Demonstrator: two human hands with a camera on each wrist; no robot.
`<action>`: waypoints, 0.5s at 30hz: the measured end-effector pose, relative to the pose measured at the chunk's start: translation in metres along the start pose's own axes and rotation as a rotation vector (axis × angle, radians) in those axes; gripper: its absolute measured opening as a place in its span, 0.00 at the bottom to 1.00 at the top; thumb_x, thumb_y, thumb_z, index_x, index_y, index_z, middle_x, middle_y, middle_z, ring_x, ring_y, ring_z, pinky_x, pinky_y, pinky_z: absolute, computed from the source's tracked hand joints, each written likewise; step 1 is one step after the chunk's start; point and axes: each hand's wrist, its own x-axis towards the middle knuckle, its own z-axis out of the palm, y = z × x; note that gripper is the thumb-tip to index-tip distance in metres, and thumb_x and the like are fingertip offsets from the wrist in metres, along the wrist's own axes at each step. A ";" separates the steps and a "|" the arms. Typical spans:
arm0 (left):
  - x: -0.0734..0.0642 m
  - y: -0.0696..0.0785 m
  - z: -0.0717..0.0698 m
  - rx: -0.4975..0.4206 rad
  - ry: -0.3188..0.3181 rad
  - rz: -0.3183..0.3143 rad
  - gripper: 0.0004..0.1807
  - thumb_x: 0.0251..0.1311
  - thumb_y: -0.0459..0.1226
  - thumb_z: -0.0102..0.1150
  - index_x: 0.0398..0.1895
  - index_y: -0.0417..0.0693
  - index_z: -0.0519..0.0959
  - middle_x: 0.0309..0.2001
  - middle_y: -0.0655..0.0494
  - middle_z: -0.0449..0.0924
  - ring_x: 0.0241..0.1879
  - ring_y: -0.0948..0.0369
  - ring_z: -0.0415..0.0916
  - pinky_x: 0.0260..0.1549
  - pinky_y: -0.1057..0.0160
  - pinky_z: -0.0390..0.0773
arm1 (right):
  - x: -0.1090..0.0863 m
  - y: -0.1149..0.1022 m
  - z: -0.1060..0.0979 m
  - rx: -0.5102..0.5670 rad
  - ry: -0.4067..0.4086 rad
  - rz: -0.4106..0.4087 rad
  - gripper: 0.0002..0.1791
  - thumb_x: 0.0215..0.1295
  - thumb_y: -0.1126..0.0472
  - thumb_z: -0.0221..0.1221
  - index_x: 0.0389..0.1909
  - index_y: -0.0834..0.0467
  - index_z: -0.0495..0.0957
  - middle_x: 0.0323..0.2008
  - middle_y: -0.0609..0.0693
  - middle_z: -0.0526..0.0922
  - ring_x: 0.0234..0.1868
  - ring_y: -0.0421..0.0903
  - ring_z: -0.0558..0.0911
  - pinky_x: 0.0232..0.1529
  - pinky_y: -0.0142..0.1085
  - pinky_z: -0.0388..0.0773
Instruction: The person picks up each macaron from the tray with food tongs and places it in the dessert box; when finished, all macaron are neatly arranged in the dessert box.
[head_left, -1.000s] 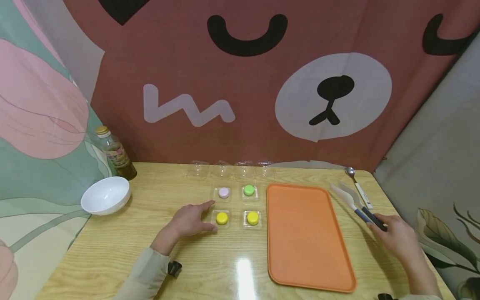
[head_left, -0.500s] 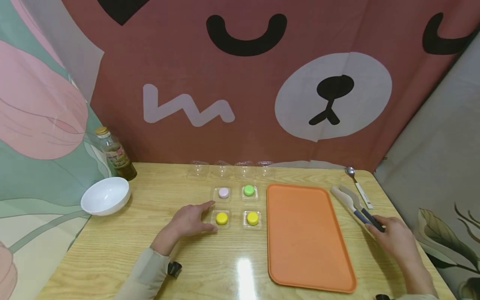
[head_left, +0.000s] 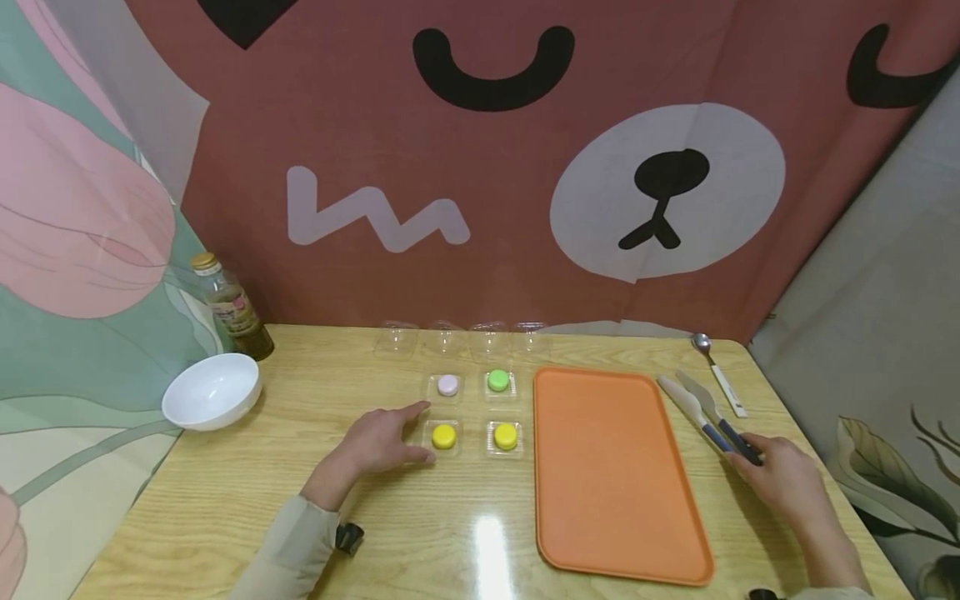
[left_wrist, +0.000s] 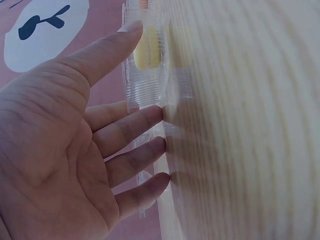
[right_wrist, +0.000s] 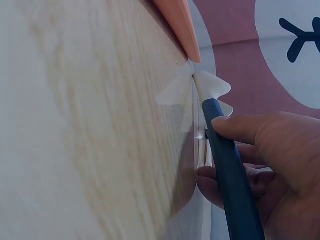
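In the head view my left hand [head_left: 378, 442] rests on the table with thumb and fingers spread around a small clear plastic tray [head_left: 425, 446] bearing a yellow macaron [head_left: 444, 436]. The left wrist view shows the palm and straight fingers, their tips on the wood. At the right, my right hand [head_left: 786, 477] pinches the dark handle of a grey-bladed knife [head_left: 697, 390]. Beside it lies a second knife [head_left: 681, 395], pale-bladed with a blue handle, whose handle end is at my fingertips. The right wrist view has thumb and fingers around a dark handle [right_wrist: 227, 170].
An orange tray [head_left: 618, 475] lies between the hands. More small clear trays hold a lilac macaron [head_left: 447, 385], a green one [head_left: 498, 381] and another yellow one [head_left: 506, 436]. Clear lids [head_left: 489, 340], a white bowl [head_left: 212, 392], a bottle [head_left: 238, 312] and a spoon [head_left: 723, 385] stand around.
My right hand has shifted slightly left with the dark-handled knife, and the blue-handled knife has shifted left too, toward the orange tray. The left hand has stayed where it was.
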 end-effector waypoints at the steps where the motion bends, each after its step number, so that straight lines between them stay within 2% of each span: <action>1: 0.000 0.000 0.000 0.000 0.000 0.001 0.48 0.48 0.59 0.76 0.74 0.57 0.70 0.63 0.46 0.80 0.58 0.46 0.80 0.56 0.46 0.79 | 0.000 0.000 0.000 -0.001 -0.008 0.001 0.28 0.64 0.54 0.66 0.53 0.75 0.78 0.41 0.73 0.84 0.41 0.71 0.83 0.36 0.60 0.78; 7: 0.000 0.001 0.000 -0.009 -0.002 -0.004 0.47 0.49 0.59 0.75 0.74 0.57 0.70 0.65 0.47 0.79 0.60 0.45 0.78 0.58 0.45 0.78 | -0.001 -0.002 -0.002 0.001 -0.073 0.005 0.32 0.66 0.49 0.65 0.55 0.75 0.77 0.40 0.70 0.86 0.40 0.67 0.84 0.36 0.59 0.78; 11: 0.000 0.001 0.001 -0.010 -0.004 -0.006 0.47 0.49 0.59 0.75 0.74 0.57 0.70 0.65 0.46 0.79 0.61 0.45 0.78 0.58 0.45 0.78 | -0.002 -0.003 -0.003 -0.009 -0.142 0.006 0.35 0.68 0.45 0.63 0.58 0.74 0.76 0.39 0.66 0.87 0.38 0.64 0.85 0.32 0.55 0.79; 15: -0.001 0.001 0.001 -0.011 -0.001 -0.003 0.47 0.49 0.58 0.75 0.74 0.56 0.70 0.65 0.46 0.79 0.61 0.45 0.78 0.58 0.45 0.78 | -0.002 -0.003 -0.002 -0.027 -0.167 0.003 0.35 0.68 0.45 0.63 0.59 0.73 0.75 0.38 0.64 0.87 0.36 0.60 0.85 0.29 0.52 0.78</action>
